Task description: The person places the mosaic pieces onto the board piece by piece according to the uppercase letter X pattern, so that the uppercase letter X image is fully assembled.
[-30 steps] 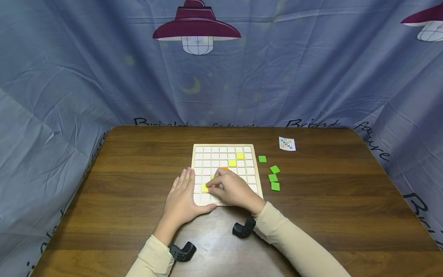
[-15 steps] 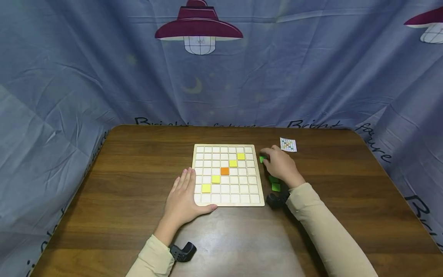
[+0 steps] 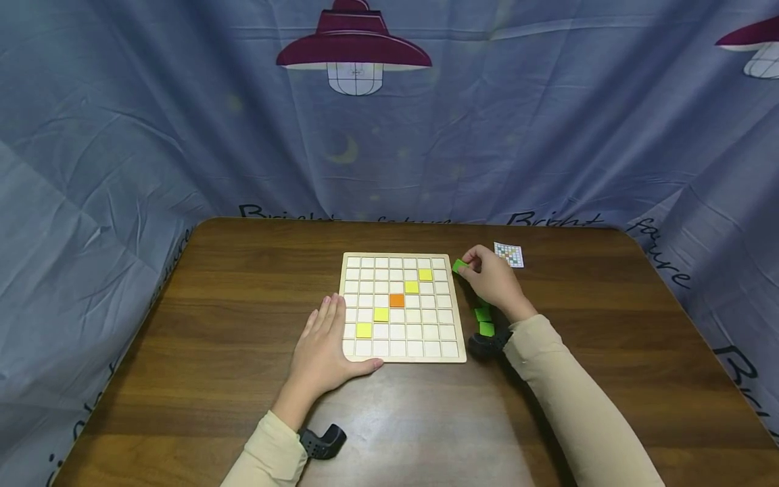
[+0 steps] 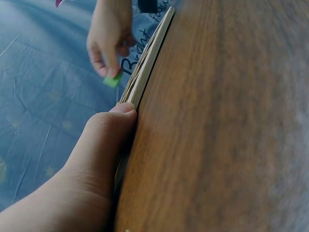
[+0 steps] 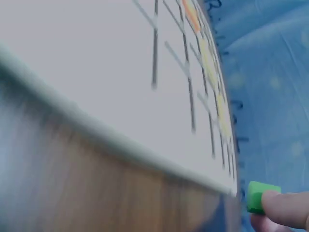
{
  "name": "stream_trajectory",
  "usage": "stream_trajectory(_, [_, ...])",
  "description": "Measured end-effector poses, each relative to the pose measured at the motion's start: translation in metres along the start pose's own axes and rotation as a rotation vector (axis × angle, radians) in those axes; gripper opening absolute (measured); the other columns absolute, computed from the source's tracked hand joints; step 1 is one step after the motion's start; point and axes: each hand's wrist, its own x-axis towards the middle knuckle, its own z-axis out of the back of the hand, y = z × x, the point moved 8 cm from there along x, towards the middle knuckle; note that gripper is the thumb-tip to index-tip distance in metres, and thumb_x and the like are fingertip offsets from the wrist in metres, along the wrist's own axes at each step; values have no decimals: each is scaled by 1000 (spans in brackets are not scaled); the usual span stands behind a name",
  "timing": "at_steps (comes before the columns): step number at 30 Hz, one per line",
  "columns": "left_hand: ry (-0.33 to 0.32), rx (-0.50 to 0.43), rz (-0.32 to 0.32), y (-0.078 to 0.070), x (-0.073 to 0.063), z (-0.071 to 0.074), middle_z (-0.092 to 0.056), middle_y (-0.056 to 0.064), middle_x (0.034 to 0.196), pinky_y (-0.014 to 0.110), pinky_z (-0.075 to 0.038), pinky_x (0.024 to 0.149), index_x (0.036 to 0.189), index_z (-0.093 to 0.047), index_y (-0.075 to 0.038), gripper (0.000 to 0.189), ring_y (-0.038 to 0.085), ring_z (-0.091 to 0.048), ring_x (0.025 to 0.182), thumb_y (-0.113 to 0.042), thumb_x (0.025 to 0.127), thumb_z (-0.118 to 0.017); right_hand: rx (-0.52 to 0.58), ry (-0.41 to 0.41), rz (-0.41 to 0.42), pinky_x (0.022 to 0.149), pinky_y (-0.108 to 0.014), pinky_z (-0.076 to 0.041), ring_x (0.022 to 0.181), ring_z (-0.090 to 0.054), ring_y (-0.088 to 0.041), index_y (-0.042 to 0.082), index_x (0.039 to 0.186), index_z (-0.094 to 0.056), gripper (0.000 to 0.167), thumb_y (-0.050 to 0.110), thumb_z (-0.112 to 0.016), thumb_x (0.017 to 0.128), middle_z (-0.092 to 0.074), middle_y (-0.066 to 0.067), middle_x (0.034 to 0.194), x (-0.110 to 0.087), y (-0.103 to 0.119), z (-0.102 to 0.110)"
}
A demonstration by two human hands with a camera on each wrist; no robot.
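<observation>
A wooden grid board with white squares lies on the table, a diagonal of yellow tiles and one orange tile on it. My left hand rests along the board's left side, fingers straight, thumb at the front edge; the left wrist view shows the thumb touching that edge. Just past the board's right side, my right hand pinches a green tile between thumb and fingers, raised off the table. Below that hand lie more green tiles, partly hidden by the hand and wrist.
A small printed card with a coloured grid pattern lies behind the right hand. The brown wooden table reaches back to a blue curtain. Each wrist wears a black camera mount.
My right hand has gone from the board to the green tiles on the right, taken the rearmost one and lifted it. The left hand has stayed at the board's edge.
</observation>
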Motion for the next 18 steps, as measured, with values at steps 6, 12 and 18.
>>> stream_trajectory(6, [15,2,8,1,0,-1,-16,15,166,42,-16,127,158,-14,0,137,24,-14,156,-89,65,-59,52,50,26,67,-34,-47,81,-59,-24,14,113,-60,19,25,-63,98,-63,-7,104,13,44,-23])
stream_trajectory(12, [10,10,4,1,0,-2,-17,15,165,42,-16,127,157,-15,1,136,25,-15,155,-89,65,-59,56,134,73,70,-34,-45,82,-56,-22,17,108,-61,15,26,-65,97,-63,-4,101,24,85,-57])
stream_trajectory(18, [10,16,2,1,1,-2,-17,16,165,41,-15,127,158,-15,1,137,24,-14,156,-90,65,-58,33,167,112,67,-31,-47,74,-57,-19,17,105,-62,13,25,-66,96,-64,-2,95,30,113,-84])
